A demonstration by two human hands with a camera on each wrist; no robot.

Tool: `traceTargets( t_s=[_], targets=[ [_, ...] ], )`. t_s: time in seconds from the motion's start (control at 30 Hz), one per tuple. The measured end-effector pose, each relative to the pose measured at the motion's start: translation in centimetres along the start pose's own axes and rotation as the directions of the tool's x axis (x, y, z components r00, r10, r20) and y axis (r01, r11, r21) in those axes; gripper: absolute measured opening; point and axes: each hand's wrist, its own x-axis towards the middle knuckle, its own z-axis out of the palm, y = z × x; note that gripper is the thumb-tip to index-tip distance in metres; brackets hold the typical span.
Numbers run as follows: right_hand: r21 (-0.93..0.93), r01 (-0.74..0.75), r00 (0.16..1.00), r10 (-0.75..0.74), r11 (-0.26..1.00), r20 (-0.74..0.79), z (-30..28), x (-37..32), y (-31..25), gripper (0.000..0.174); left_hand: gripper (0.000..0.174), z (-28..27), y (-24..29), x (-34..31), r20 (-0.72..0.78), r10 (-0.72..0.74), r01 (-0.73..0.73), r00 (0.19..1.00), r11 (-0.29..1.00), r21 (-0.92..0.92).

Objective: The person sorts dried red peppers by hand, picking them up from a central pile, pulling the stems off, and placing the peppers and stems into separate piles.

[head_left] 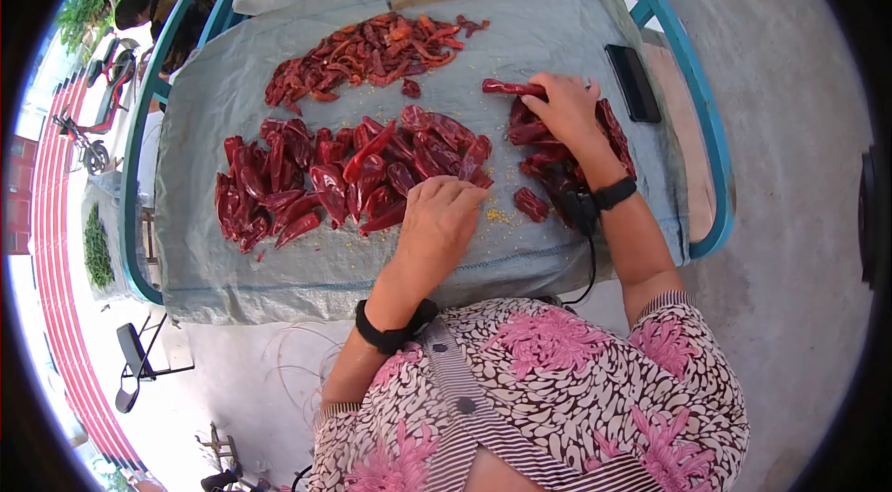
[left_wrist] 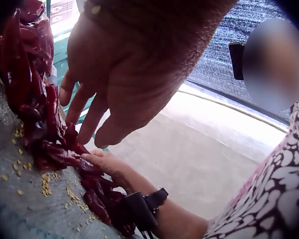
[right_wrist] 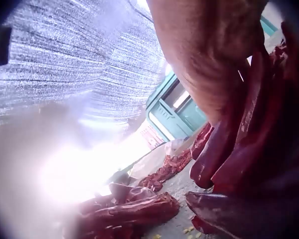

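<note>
Surface: a grey woven sack (head_left: 232, 102) lay spread over a blue-framed table (head_left: 711, 167).
Right hand (head_left: 562, 106): lay palm down on the right pile, fingers curled round a long chilli (head_left: 506, 87).
Long chilli: sat in the far right part of the sack, with one end sticking out past the fingers toward the sack's middle.
Right pile (head_left: 544, 167): dark red chillies lay by the sack's right edge, under and beside the right hand.
Left hand (head_left: 437, 218): rested knuckles up at the near edge of the middle pile, fingers loosely bent and gripping nothing.
Middle pile (head_left: 316, 176): red chillies formed a broad band across the sack's centre.
Far pile (head_left: 372, 51): smaller, brighter chillies lay near the far edge.
Seeds (head_left: 500, 213): yellow, were scattered between the two hands.
Phone (head_left: 632, 83): dark, lay flat at the right edge, near the right hand.
</note>
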Motion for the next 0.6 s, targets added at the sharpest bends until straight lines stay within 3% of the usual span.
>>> traceTargets(
  t_s=[0.13,0.23,0.33,0.43,0.53,0.6],
  targets=[
    [-0.014,0.110,0.994,-0.110,0.994,0.012,-0.3,0.0,-0.7,0.026,0.028,0.1,0.2,0.0,-0.031,0.050,-0.049,0.998,0.999,0.012],
    [0.063,0.057,0.998,-0.059,0.996,0.024,-0.3,0.2,-0.9,0.028,0.028,0.0,0.0,0.2,-0.072,0.062,-0.061,0.996,0.998,0.008],
    [0.286,0.090,0.995,-0.075,0.954,-0.063,-2.0,-0.1,-0.4,0.028,0.027,-0.2,-0.2,0.4,-0.080,0.020,-0.025,0.997,0.998,-0.058],
    [0.571,0.069,0.989,0.020,0.818,-0.149,-5.6,-1.9,-2.0,0.022,0.027,-0.5,-0.6,0.6,-0.097,0.004,-0.012,0.995,0.996,-0.087],
    [0.664,0.055,0.998,-0.042,0.746,-0.036,-8.7,-4.3,-4.4,0.026,0.028,-1.0,0.0,1.3,-0.157,-0.042,0.004,0.987,0.971,-0.237],
    [0.788,-0.032,0.993,-0.069,0.615,0.094,-9.2,-5.7,-6.1,0.027,0.031,-1.2,0.3,1.5,-0.114,-0.060,0.020,0.992,0.945,-0.328]
  ],
)
